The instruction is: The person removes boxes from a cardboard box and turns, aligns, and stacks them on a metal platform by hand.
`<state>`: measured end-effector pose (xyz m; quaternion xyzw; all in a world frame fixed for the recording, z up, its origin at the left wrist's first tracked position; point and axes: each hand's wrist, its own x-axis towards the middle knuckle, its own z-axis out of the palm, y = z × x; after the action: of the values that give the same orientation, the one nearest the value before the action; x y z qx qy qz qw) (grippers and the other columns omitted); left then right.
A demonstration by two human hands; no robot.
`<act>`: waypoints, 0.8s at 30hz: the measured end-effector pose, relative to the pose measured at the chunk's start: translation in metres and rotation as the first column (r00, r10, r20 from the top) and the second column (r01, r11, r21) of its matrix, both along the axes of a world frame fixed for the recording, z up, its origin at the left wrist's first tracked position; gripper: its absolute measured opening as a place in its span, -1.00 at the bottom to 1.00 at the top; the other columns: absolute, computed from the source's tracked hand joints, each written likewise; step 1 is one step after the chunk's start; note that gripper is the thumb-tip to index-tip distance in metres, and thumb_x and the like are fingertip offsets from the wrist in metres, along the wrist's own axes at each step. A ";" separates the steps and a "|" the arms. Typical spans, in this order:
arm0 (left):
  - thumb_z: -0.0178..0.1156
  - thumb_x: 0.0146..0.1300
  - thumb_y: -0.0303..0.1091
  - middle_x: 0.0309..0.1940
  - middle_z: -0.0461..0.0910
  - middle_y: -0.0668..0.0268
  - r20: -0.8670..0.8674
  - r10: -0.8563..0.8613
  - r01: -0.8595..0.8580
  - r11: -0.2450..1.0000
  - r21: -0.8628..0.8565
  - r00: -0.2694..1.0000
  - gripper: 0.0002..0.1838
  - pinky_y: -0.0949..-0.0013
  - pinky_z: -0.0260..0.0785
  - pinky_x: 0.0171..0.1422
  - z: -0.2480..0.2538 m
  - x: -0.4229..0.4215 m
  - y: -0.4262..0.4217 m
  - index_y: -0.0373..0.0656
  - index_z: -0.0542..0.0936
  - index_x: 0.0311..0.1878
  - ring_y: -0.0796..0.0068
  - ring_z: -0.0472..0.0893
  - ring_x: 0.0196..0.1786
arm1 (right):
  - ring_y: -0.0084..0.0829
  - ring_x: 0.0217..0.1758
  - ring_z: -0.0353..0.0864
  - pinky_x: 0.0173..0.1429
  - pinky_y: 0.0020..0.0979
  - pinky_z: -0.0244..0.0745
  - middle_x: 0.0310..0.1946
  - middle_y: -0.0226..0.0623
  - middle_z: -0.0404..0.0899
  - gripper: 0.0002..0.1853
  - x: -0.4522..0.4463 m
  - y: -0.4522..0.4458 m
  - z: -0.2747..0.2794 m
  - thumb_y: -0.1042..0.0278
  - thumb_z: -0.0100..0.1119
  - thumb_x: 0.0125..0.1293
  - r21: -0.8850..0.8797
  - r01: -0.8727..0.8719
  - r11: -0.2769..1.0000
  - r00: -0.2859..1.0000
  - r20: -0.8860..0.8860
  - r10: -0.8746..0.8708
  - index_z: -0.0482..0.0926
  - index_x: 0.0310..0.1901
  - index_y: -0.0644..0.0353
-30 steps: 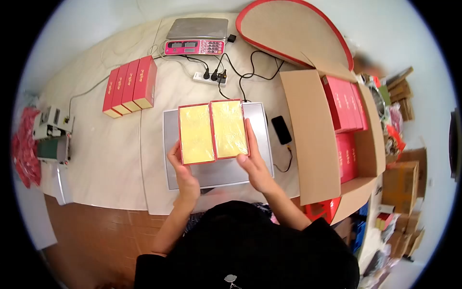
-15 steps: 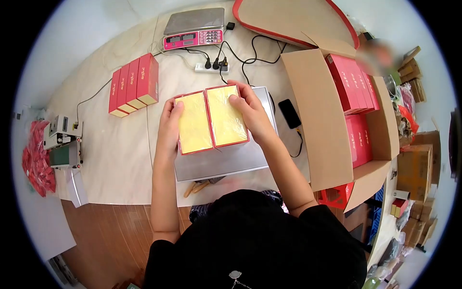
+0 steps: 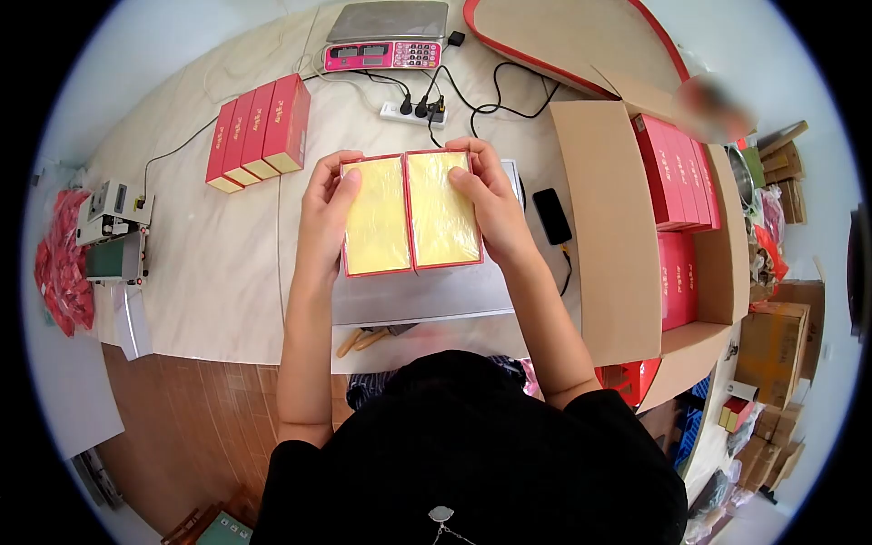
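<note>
Two red-edged boxes with yellow faces under clear wrap are held side by side above a grey metal plate (image 3: 427, 298). My left hand (image 3: 325, 211) is closed on the outer side of the left yellow box (image 3: 377, 218), thumb on its face. Around the right yellow box (image 3: 443, 216) wraps my right hand (image 3: 495, 200), its thumb also on the yellow face. Four or so red boxes (image 3: 259, 132) stand in a row on the table to the left. More red boxes (image 3: 670, 173) lie inside an open cardboard carton (image 3: 610, 227) on the right.
A pink scale (image 3: 386, 54) sits at the back, with a power strip (image 3: 413, 113) and black cables before it. A phone (image 3: 551, 216) lies beside the carton. Wooden-handled tools (image 3: 363, 340) rest near the front edge. A small machine (image 3: 113, 227) stands far left.
From a hold low on their sides, my hands have moved up to the boxes' upper parts, thumbs now on the yellow faces. The camera view has also shifted.
</note>
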<state>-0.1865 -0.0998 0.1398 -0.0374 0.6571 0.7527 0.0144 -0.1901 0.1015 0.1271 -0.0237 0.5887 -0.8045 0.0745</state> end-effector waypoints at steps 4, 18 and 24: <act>0.01 0.44 -0.23 0.03 0.49 0.27 0.011 0.043 -0.043 0.997 0.060 0.999 -0.64 0.51 0.36 0.09 -0.002 0.000 0.003 -0.17 0.42 0.20 0.57 0.49 0.03 | -0.52 0.09 0.37 0.19 -0.47 0.31 0.04 -0.30 0.41 -0.62 0.000 -0.001 0.000 0.36 -0.02 0.38 0.005 0.010 1.000 1.000 -0.011 -0.010 0.33 0.21 0.14; -0.17 0.50 -0.04 0.21 0.47 0.31 0.447 0.048 -0.154 0.966 0.206 0.893 -0.48 0.33 0.22 0.33 -0.067 0.044 -0.030 -0.20 0.34 0.33 0.49 0.42 0.25 | -0.45 0.06 0.52 0.18 -0.37 0.35 -0.03 -0.29 0.59 -0.68 0.027 0.069 -0.054 0.22 -0.07 0.43 0.174 0.054 0.983 0.973 0.213 -0.091 0.48 0.09 0.19; -0.12 0.48 -0.10 0.19 0.48 0.26 0.460 -0.086 -0.058 0.955 0.291 0.884 -0.49 0.32 0.28 0.29 -0.101 0.054 -0.046 -0.28 0.34 0.31 0.47 0.47 0.20 | -0.52 -0.08 0.52 0.05 -0.45 0.41 -0.11 -0.35 0.60 -0.67 0.035 0.060 -0.078 0.21 -0.06 0.44 0.277 -0.036 0.960 0.959 0.281 -0.045 0.48 0.09 0.22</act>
<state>-0.1325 -0.1458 0.0393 -0.2103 0.5140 0.8112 0.1832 -0.1546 0.1612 0.0492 0.1043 0.6795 -0.7085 0.1591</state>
